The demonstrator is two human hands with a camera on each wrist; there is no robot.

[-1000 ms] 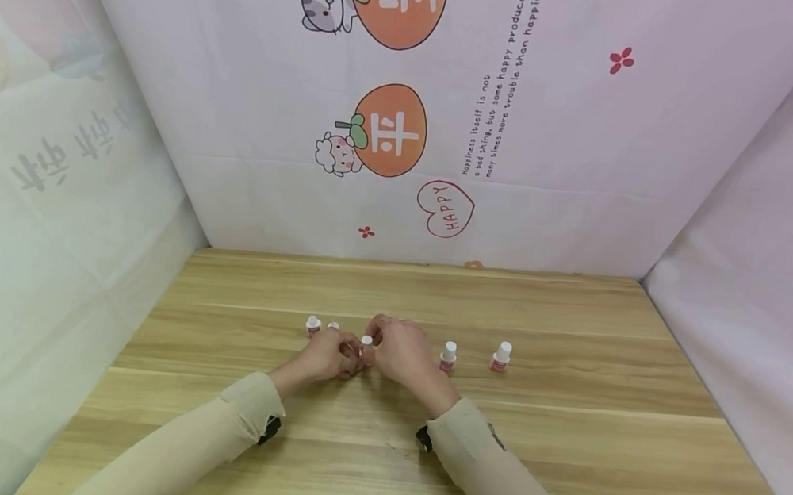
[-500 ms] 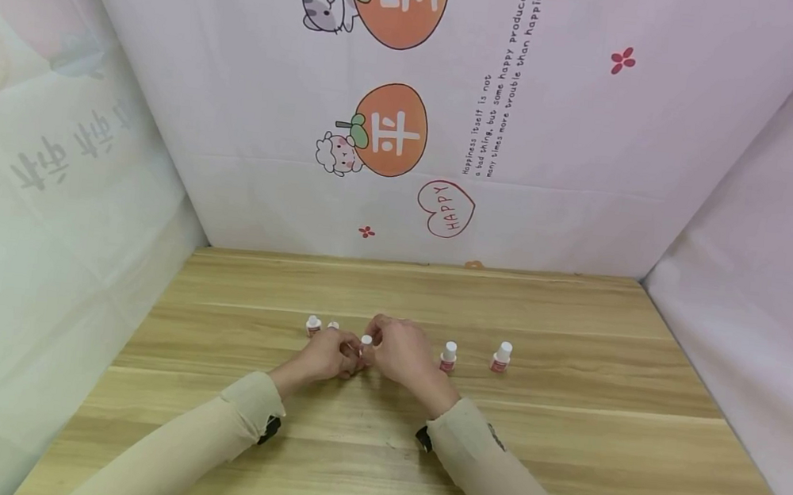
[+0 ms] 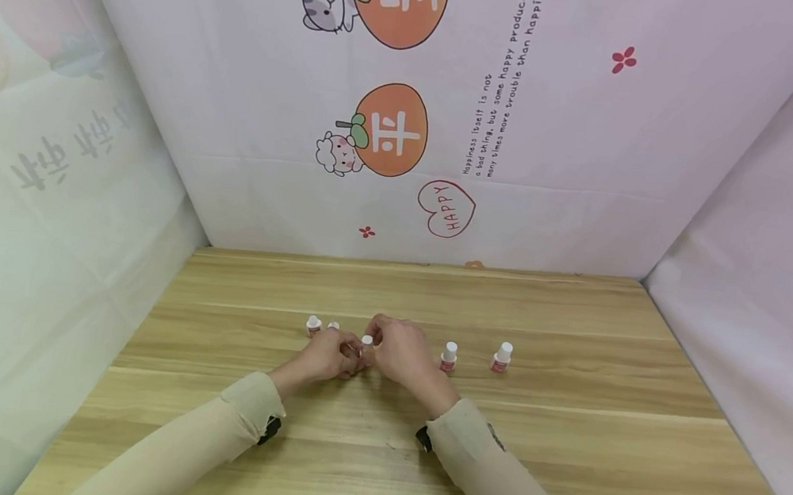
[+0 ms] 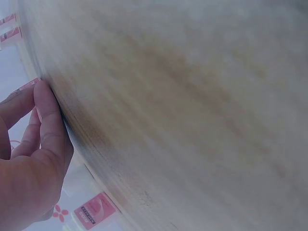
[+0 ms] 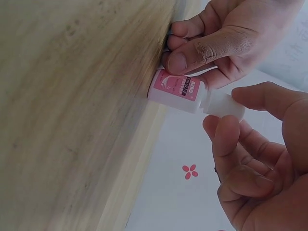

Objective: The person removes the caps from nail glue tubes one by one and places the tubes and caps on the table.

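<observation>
A small white bottle with a pink label [image 5: 176,89] stands upright on the wooden table between the two hands. In the right wrist view the left hand [image 5: 226,41] holds its body low down, thumb against the label. The right hand [image 5: 269,159] pinches the white cap [image 5: 224,106] between thumb and fingers; the cap sits on the bottle's neck. From the head view, the left hand [image 3: 326,354] and right hand [image 3: 404,352] meet around the bottle, hiding most of it below the cap [image 3: 367,341].
Two similar bottles [image 3: 448,357] [image 3: 501,357] stand right of the hands. To the left are another bottle [image 3: 313,325] and one mostly hidden behind the left hand [image 3: 334,325]. Printed white cloth [image 3: 558,135] hangs at the back and both sides of the table [image 3: 563,455].
</observation>
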